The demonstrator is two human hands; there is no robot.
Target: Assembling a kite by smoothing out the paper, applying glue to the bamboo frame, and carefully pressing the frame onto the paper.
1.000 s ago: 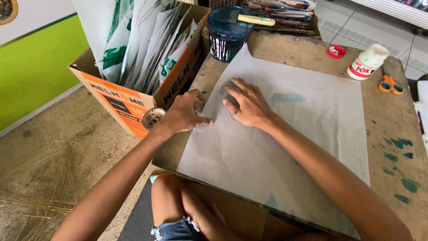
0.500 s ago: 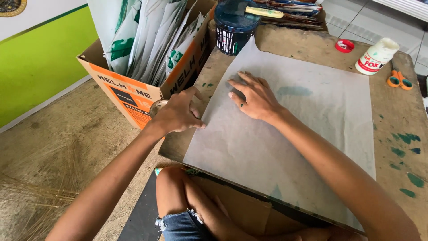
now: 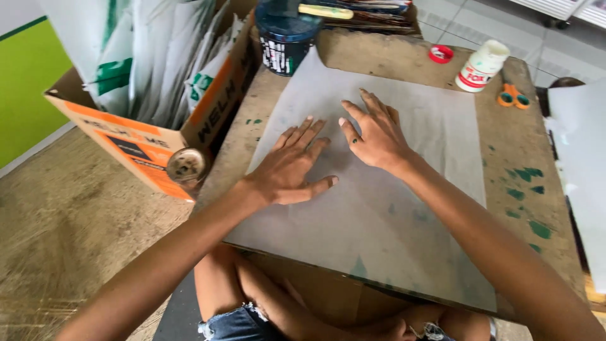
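Hands are lying flat, palms down and holding nothing: your left hand (image 3: 290, 167) is pressing the left part of the large grey paper sheet (image 3: 404, 208) with fingers spread and thumb pointing right, and your right hand (image 3: 374, 132) is resting just beside it, fingers fanned toward the far edge. Both forearms are reaching forward over your knees. The sheet is covering most of the worn wooden table (image 3: 536, 158), near the dark paint can (image 3: 285, 35), the white glue bottle (image 3: 481, 64) and the orange scissors (image 3: 512, 98).
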